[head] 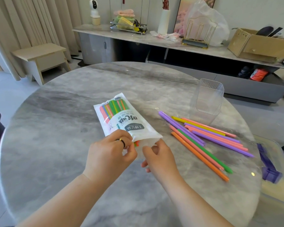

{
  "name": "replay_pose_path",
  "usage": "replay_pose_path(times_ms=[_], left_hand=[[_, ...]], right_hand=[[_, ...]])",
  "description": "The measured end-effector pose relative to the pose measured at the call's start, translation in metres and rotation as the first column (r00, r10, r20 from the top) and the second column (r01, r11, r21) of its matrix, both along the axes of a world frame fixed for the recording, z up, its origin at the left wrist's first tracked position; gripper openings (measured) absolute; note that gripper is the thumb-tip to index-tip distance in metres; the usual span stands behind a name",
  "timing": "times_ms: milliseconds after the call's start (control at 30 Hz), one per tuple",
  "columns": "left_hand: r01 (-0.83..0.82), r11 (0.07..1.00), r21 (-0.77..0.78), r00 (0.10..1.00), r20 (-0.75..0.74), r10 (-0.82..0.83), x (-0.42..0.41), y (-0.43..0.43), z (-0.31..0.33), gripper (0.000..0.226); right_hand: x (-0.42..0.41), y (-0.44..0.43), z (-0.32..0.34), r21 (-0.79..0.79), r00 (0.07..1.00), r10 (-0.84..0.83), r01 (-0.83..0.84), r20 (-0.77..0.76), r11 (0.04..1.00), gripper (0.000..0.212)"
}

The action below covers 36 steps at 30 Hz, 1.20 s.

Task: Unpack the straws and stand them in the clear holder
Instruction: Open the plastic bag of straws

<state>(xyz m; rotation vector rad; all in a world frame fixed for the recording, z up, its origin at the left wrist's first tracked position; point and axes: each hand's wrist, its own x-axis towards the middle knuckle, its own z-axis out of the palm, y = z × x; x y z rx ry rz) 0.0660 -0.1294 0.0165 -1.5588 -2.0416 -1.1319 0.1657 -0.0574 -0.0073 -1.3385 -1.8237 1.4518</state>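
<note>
White straw packet (pixel 121 118) lay on the desk (pixel 64 128), long axis 11-to-5 o'clock, open mouth toward both hands: left hand (pixel 110 151) pinched the mouth edge, right hand (pixel 159 156) pinched the opposite lip; clear holder (pixel 206 100) stood empty at 2 o'clock.

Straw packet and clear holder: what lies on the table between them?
In the head view, only bare marble table separates the straw packet from the clear holder; the loose straws lie nearer the camera.
</note>
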Motion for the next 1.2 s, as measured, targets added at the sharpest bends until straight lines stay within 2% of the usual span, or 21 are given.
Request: replay_pose_path(times_ms=[167, 267, 367, 433, 467, 500, 533, 600, 667, 800, 933, 1067, 1200], left_hand=[[-0.024, 0.999, -0.037, 0.996, -0.087, 0.02, 0.002, -0.001, -0.001, 0.027], [-0.071, 0.994, -0.081, 0.996, -0.066, 0.066, -0.002, -0.001, 0.0, 0.027], [-0.118, 0.978, -0.172, 0.981, 0.134, 0.142, -0.011, -0.002, 0.003, 0.024], [-0.02, 0.964, -0.265, 0.956, 0.276, 0.095, -0.019, -0.004, 0.0, 0.022], [0.076, 0.947, -0.313, 0.954, 0.298, 0.022, -0.021, -0.005, -0.003, 0.036], [0.167, 0.917, -0.362, 0.959, 0.274, -0.066, -0.022, -0.006, -0.004, 0.058], [0.211, 0.884, -0.417, 0.974, 0.171, -0.151, -0.023, -0.006, -0.004, 0.08], [0.106, 0.83, -0.547, 0.959, -0.163, -0.23, -0.024, -0.005, -0.006, 0.112], [0.014, 0.829, -0.559, 0.916, -0.325, -0.235, -0.023, -0.005, -0.007, 0.126], [0.057, 0.892, -0.449, 0.882, -0.396, -0.256, -0.019, 0.0, -0.006, 0.118], [0.08, 0.885, -0.459, 0.879, -0.387, -0.28, -0.026, -0.002, -0.006, 0.124], [0.089, 0.869, -0.487, 0.886, -0.359, -0.292, -0.029, -0.004, -0.003, 0.121], [0.064, 0.908, -0.415, 0.909, -0.35, -0.224, -0.032, 0.0, -0.002, 0.096]], right_hand=[[0.002, 0.004, 0.004, 0.032, 0.999, 0.005, -0.003, -0.049, 0.999, 0.037], [0.007, 0.006, 0.008, 0.048, 0.997, -0.028, 0.031, -0.069, 0.998, 0.045], [0.011, 0.012, 0.013, -0.016, 0.988, -0.084, 0.082, -0.131, 0.996, 0.048], [0.012, 0.014, 0.017, -0.031, 0.981, -0.086, 0.082, -0.175, 0.996, 0.049], [0.011, 0.015, 0.018, -0.028, 0.979, -0.075, 0.071, -0.191, 0.997, 0.049], [0.011, 0.015, 0.018, -0.024, 0.979, -0.061, 0.057, -0.193, 0.998, 0.049], [0.011, 0.015, 0.018, -0.026, 0.981, -0.048, 0.044, -0.186, 0.999, 0.048], [0.012, 0.015, 0.019, -0.053, 0.986, -0.024, 0.016, -0.163, 0.998, 0.038], [0.016, 0.018, 0.023, -0.076, 0.989, 0.009, -0.02, -0.15, 0.997, 0.032], [0.023, 0.022, 0.028, -0.096, 0.975, 0.202, -0.211, -0.097, 0.973, 0.032], [0.026, 0.022, 0.026, -0.089, 0.932, 0.36, -0.362, -0.039, 0.928, 0.035], [0.026, 0.023, 0.023, -0.021, 0.907, 0.421, -0.42, 0.015, 0.907, 0.038], [0.024, 0.023, 0.02, -0.015, 0.919, 0.393, -0.392, 0.033, 0.92, 0.034]])
